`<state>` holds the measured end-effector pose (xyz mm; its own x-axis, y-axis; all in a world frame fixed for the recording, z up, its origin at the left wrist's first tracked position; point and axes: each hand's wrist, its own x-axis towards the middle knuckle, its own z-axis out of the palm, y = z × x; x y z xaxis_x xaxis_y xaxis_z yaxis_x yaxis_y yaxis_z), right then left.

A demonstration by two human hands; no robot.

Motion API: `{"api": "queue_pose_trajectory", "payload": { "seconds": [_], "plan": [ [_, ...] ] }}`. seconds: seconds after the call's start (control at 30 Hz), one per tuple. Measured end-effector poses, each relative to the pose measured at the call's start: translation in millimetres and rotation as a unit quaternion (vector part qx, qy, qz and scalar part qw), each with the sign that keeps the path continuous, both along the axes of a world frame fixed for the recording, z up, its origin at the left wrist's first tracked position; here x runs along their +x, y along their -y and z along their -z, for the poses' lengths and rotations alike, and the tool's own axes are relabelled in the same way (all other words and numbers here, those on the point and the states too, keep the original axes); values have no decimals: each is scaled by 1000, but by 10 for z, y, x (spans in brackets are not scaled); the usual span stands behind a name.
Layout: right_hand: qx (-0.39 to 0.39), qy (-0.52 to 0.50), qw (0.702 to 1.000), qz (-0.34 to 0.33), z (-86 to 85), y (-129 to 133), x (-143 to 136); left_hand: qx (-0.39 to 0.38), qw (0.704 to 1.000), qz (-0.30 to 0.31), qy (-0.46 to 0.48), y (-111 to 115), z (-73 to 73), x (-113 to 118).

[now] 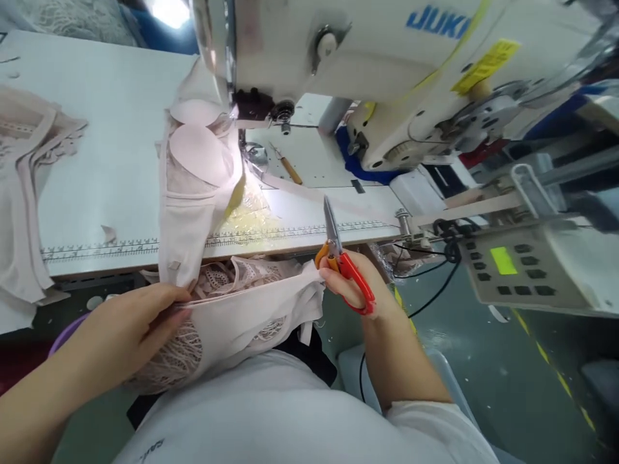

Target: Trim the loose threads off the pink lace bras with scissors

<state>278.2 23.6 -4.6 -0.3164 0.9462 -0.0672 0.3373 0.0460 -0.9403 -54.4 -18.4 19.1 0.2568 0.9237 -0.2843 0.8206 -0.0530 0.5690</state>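
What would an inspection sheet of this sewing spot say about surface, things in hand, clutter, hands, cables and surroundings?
Surface: white table, ruler strip along its front edge.
Job's things: pale garment across the lap; scissors, blades upward; cupped garment over the table edge.
Clutter: wooden-handled tool, crinkled yellowish material, garment pile at left.
Hands: left hand grips the pale garment; right hand holds the scissors at its other end.
Cables: black cable hangs below the control panel.
Surroundings: sewing machine above; green floor with yellow marking.
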Motion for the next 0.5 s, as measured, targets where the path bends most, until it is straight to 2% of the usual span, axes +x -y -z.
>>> {"api": "queue_pose_trajectory", "payload": {
  "seconds": [0.1, 0.27, 0.37, 0.43, 0.47, 0.5],
  "plan": [
    [17, 42, 999, -6, -8, 28, 16, -17, 999, 10, 28, 8, -67, -30],
    [85, 112, 990, 12, -13, 90, 146, 38, 995, 89, 18, 42, -207, 17],
    [128, 117, 982, 78, -41, 107, 146, 79, 985, 156, 5, 37, -271, 87],
    [152, 95, 977, 113, -104, 104, 41, 101, 977, 186, -5, 18, -289, 138],
    [158, 76, 980, 96, -144, 96, -46, 108, 974, 197, -8, 7, -292, 163],
    [161, 51, 984, 50, -184, 84, -152, 111, 973, 204, -10, -7, -291, 189]
  ]
}}
